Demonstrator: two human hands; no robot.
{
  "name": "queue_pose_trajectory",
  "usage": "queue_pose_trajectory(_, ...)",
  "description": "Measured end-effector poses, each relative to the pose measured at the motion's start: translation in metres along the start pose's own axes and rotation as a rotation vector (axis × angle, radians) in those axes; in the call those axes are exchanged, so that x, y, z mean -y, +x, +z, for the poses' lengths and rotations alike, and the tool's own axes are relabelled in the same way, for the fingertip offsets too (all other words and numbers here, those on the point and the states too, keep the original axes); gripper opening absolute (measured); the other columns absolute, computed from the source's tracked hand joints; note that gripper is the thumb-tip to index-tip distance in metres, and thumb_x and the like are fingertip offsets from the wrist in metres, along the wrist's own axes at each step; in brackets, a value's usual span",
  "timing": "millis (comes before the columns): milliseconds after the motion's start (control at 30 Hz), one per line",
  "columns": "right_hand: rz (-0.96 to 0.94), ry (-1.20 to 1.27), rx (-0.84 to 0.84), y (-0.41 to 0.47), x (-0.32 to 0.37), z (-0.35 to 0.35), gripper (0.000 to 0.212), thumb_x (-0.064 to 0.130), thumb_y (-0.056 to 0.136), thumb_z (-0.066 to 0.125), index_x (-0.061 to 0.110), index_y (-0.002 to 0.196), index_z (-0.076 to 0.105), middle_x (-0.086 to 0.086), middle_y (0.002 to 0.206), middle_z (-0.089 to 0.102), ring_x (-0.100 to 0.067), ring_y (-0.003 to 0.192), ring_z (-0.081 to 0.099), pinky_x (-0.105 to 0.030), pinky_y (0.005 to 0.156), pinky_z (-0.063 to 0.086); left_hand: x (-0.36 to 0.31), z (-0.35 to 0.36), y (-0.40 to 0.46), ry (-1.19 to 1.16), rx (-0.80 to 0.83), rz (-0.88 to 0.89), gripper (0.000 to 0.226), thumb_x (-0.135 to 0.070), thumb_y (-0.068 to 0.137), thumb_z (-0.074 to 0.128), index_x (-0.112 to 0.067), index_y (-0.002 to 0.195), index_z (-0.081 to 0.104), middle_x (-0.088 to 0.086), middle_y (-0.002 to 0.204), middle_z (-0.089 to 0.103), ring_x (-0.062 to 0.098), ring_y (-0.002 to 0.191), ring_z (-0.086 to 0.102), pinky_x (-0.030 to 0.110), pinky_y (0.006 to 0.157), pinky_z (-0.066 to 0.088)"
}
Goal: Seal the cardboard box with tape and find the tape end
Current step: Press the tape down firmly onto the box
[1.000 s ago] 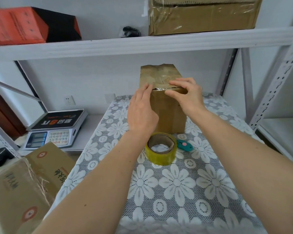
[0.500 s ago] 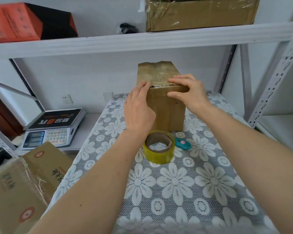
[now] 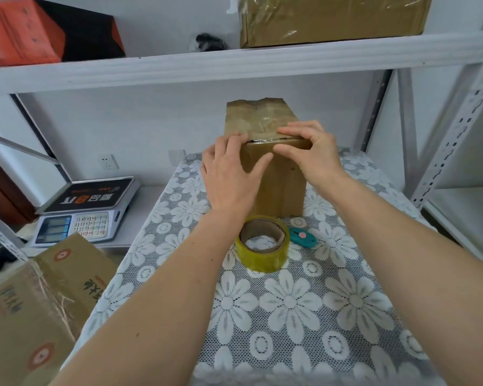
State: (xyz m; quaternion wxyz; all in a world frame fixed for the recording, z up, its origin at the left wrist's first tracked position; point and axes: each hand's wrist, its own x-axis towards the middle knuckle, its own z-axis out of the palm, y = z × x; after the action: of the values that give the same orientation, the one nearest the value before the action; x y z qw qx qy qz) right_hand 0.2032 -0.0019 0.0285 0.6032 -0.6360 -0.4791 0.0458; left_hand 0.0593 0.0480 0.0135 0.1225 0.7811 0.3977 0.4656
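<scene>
White steel shelving (image 3: 234,65) is spanning the scene, with a lace-patterned cloth (image 3: 304,316) covering the work surface. Standing upright at the far middle of that cloth is the box (image 3: 279,185), brown cardboard, its top face already glossy with tape. Left hand (image 3: 229,176) is lying flat against the box's left side and near face, fingers together and extended, tips reaching the top edge, thumb stretching across the front. Right hand (image 3: 313,154) is pressing over the top front edge, fingers together on top, thumb on the front face; neither hand is clamping anything. Sitting flat on the cloth just in front of the box is the tape roll (image 3: 262,243), yellowish, untouched. Lying just right of the roll is a teal cutter (image 3: 303,237).
</scene>
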Motion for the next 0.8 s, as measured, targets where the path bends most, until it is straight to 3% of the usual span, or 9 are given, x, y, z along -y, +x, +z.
queue_pose_trajectory(133, -0.012, -0.021, 0.027, -0.002, -0.001, -0.001, 0.032, 0.027, 0.075, 0.077, 0.033, 0.106, 0.071, 0.017, 0.111, 0.054, -0.017, 0.118, 0.048, -0.040, 0.105, 0.040, -0.001, 0.003, 0.004, -0.024, -0.028, -0.027, 0.051, -0.057, 0.075, 0.067, -0.025, 0.114, 0.058, -0.003, 0.121, 0.054, 0.027, 0.111, 0.044, 0.040, 0.094, 0.041)
queue_pose_trajectory(333, -0.015, 0.012, 0.047, -0.003, 0.000, -0.005, 0.032, 0.020, 0.078, 0.076, 0.029, 0.108, 0.070, 0.016, 0.110, 0.053, -0.010, 0.116, 0.048, -0.032, 0.105, 0.041, 0.002, 0.002, 0.012, -0.167, -0.045, -0.064, 0.032, -0.037, 0.078, 0.073, -0.024, 0.105, 0.063, -0.007, 0.111, 0.055, 0.019, 0.101, 0.039, 0.025, 0.082, 0.035)
queue_pose_trajectory(500, -0.024, 0.004, 0.066, -0.005, 0.001, -0.008, 0.032, 0.016, 0.080, 0.073, 0.029, 0.109, 0.069, 0.018, 0.110, 0.052, -0.009, 0.116, 0.048, -0.031, 0.106, 0.039, 0.010, -0.005, 0.015, -0.255, -0.010, -0.069, 0.025, -0.026, 0.082, 0.070, -0.028, 0.106, 0.067, -0.007, 0.111, 0.059, 0.022, 0.103, 0.042, 0.035, 0.088, 0.042)
queue_pose_trajectory(600, -0.047, -0.044, 0.081, -0.006, 0.001, -0.010, 0.035, 0.014, 0.081, 0.071, 0.030, 0.112, 0.068, 0.015, 0.112, 0.052, -0.012, 0.117, 0.047, -0.035, 0.107, 0.038, 0.008, -0.007, 0.013, -0.249, -0.007, -0.072, 0.025, -0.024, 0.084, 0.068, -0.030, 0.108, 0.066, -0.009, 0.113, 0.059, 0.020, 0.102, 0.042, 0.035, 0.089, 0.043)
queue_pose_trajectory(700, -0.072, -0.131, 0.083, -0.008, 0.003, -0.010, 0.037, 0.015, 0.083, 0.069, 0.034, 0.115, 0.065, 0.018, 0.113, 0.051, -0.022, 0.120, 0.046, -0.042, 0.107, 0.037, 0.006, -0.008, 0.010, -0.207, 0.003, -0.055, 0.030, -0.022, 0.087, 0.063, -0.028, 0.116, 0.063, -0.008, 0.122, 0.058, 0.021, 0.106, 0.044, 0.026, 0.090, 0.037)
queue_pose_trajectory(800, -0.099, -0.253, 0.133, -0.014, 0.004, -0.012, 0.046, 0.008, 0.088, 0.062, 0.030, 0.128, 0.057, 0.008, 0.134, 0.048, -0.024, 0.125, 0.043, -0.043, 0.109, 0.035, 0.006, -0.011, 0.004, -0.162, 0.064, -0.022, 0.039, -0.023, 0.091, 0.057, -0.029, 0.129, 0.055, -0.007, 0.139, 0.049, 0.020, 0.121, 0.043, 0.019, 0.094, 0.027)
